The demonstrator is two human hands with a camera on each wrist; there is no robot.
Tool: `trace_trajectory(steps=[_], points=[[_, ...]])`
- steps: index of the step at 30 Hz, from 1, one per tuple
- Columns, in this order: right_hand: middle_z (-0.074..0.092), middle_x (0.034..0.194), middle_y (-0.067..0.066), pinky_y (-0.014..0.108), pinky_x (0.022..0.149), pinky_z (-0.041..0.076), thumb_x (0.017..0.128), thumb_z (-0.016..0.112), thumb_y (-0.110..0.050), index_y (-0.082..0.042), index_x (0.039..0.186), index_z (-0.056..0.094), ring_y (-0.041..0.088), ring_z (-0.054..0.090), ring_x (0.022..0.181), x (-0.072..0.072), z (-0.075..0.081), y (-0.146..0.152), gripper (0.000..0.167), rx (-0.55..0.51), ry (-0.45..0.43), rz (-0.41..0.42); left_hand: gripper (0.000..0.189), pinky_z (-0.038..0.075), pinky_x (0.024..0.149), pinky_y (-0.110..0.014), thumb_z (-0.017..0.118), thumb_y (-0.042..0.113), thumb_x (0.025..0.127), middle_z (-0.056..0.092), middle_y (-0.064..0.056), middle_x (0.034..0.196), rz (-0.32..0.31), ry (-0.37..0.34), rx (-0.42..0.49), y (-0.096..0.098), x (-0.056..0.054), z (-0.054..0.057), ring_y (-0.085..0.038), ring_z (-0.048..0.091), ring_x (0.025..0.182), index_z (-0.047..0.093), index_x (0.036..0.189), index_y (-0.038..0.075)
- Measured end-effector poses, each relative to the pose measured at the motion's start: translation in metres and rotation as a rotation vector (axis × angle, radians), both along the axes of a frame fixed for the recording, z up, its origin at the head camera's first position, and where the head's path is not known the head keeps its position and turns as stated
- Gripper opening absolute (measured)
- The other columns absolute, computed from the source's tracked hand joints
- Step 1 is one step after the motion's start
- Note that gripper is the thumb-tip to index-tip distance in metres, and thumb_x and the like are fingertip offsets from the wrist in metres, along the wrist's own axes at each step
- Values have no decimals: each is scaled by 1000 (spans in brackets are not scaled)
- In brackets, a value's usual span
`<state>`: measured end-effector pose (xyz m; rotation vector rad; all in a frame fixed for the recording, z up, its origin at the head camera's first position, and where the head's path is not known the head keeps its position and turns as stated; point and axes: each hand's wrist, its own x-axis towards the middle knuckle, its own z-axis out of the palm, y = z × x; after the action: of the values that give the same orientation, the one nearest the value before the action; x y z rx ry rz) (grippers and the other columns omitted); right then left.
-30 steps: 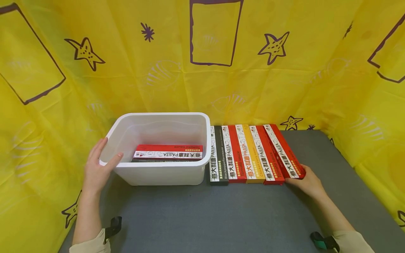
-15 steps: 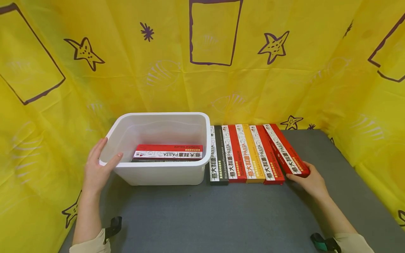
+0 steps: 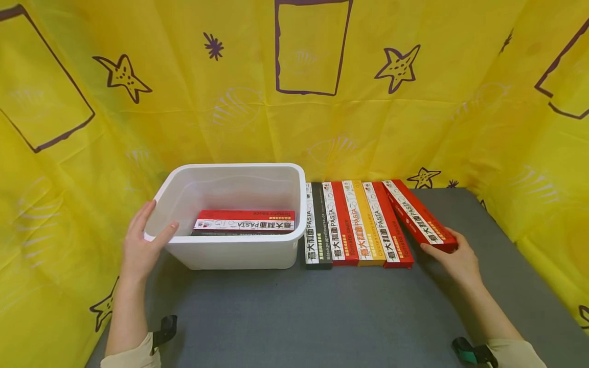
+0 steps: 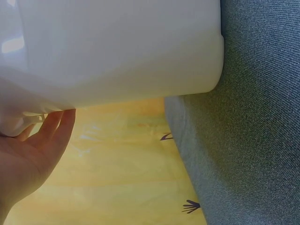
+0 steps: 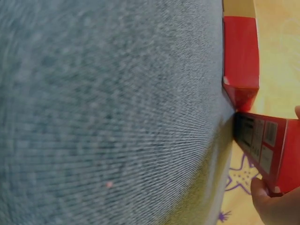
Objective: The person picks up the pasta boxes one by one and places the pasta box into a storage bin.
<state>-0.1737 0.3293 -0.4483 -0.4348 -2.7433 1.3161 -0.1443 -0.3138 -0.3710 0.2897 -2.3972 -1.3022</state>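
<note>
Touching the rim of a smooth, glossy white tub [image 3: 234, 253]: left hand [image 3: 141, 250], spread, thumb apart. Printed boxes [image 3: 246, 224] lie inside. Right of it, four long, flat cartons [image 3: 360, 225] lie in a row on the cloth-textured grey worktop [image 3: 294, 312]. Rightmost, red carton [image 3: 420, 213], near end raised, pinched by right hand [image 3: 462, 261], well apart from left. Only right wrist view shows its barcode [image 5: 271, 133].

Long red-and-white cardboard box [image 3: 420, 216] swung right
I see the right hand [image 3: 461, 261] has lifted its near end, widening the gap beside it.
</note>
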Motion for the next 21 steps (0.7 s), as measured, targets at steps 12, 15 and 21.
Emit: trace_trajectory(steps=[12, 15, 21], points=[[43, 144, 23, 22, 72, 39, 85, 71, -48, -9, 152, 31, 33, 45, 118, -1, 8, -5, 87, -33, 66, -104, 73, 20, 108, -68, 66, 32, 89, 25, -6, 160, -1, -4, -1, 0, -1, -1, -37, 23, 143, 34, 153, 23], [45, 143, 21, 21, 71, 39, 84, 72, -47, -10, 151, 33, 31, 46, 114, -1, 8, -6, 86, -29, 79, -117, 73, 20, 108, -69, 66, 33, 89, 24, -6, 160, 0, -4, 0, 0, -1, -2, -37, 23, 142, 33, 153, 23], [49, 140, 16, 12, 66, 40, 82, 75, -46, -15, 149, 40, 19, 49, 104, -3, 13, -8, 81, -74, 95, -194, 73, 19, 108, -68, 66, 32, 89, 25, -6, 160, -2, 1, 6, 0, -1, -1, -36, 22, 143, 34, 153, 22]])
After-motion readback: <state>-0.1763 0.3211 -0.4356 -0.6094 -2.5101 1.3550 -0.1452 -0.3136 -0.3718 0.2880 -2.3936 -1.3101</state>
